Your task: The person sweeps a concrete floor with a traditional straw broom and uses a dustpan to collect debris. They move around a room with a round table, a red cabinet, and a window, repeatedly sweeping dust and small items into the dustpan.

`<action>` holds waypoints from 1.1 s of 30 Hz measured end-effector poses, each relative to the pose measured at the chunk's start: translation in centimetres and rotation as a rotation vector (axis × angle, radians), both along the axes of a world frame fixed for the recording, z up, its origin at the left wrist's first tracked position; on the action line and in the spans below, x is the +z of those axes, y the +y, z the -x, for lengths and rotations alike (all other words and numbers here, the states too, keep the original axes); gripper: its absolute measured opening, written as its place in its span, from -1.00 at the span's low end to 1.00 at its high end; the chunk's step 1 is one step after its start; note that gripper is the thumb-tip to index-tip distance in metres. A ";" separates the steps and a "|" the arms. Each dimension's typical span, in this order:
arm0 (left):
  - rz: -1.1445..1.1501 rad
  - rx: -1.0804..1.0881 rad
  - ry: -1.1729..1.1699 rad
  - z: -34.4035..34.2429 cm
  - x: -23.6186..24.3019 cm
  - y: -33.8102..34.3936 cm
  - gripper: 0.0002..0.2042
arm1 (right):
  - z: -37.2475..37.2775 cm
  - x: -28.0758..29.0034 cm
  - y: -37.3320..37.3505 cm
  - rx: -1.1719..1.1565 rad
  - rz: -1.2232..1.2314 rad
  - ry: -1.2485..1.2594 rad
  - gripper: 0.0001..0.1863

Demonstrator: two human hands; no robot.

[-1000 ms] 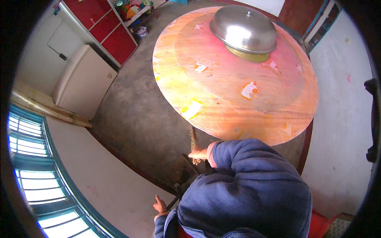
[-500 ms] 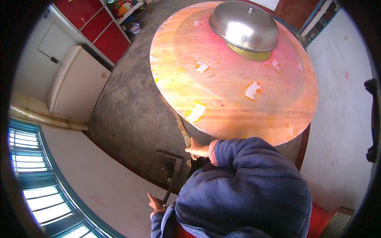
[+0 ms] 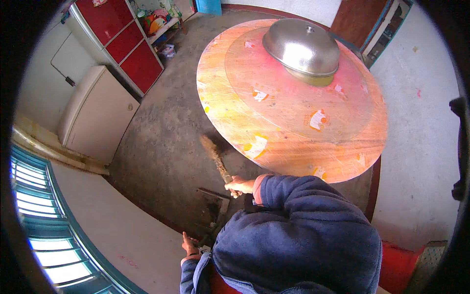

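Observation:
My right hand [image 3: 237, 185] grips a worn straw broom [image 3: 219, 161], whose blurred bristles angle up and left over the concrete floor beside the round table. My left hand [image 3: 189, 245], lower and farther left, is closed on the handle of a dark dustpan-like tool [image 3: 220, 203] with its index finger extended; my body hides much of that tool. The table [image 3: 254, 127], covered in peeling clear film, has a turntable [image 3: 293, 112] bearing a domed steel lid [image 3: 301, 49] over a yellowish vessel [image 3: 311, 80].
A pale chest-like appliance [image 3: 95, 125] and red cabinet [image 3: 139, 63] stand at left, with a cluttered shelf [image 3: 161, 27] behind. A barred window [image 3: 44, 210] lines the lower-left wall. A white wall [image 3: 411, 147] runs along the right, a red object [image 3: 396, 264] at its foot.
The broom has swung leftward, its bristles now more exposed beside the table. My left hand has shifted slightly left and up. The view has shifted, the table appearing a little lower than half a second ago.

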State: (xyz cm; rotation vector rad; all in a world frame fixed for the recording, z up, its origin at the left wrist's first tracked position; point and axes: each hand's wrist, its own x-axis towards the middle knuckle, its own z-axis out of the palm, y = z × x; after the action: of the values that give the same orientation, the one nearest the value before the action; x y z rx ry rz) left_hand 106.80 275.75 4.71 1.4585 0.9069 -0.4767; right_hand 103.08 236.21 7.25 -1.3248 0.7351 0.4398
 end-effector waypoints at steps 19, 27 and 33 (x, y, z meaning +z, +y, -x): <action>-0.134 -0.115 0.033 -1.7 1.2 2.9 -0.58 | -10.2 -5.8 -2.0 -0.008 -0.219 0.005 -0.57; -0.139 -0.175 0.193 -3.0 1.5 3.7 -0.65 | -20.3 1.4 3.2 0.020 0.108 0.224 -0.76; -0.237 -0.148 0.226 -2.6 0.7 4.1 -0.67 | -23.0 2.8 0.7 -0.219 -0.060 0.073 -0.65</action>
State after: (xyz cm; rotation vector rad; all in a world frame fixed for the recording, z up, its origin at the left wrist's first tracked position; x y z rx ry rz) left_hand 109.41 279.83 5.43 1.7202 1.0661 -0.6720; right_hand 126.08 236.93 10.06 -1.1622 0.9109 0.3324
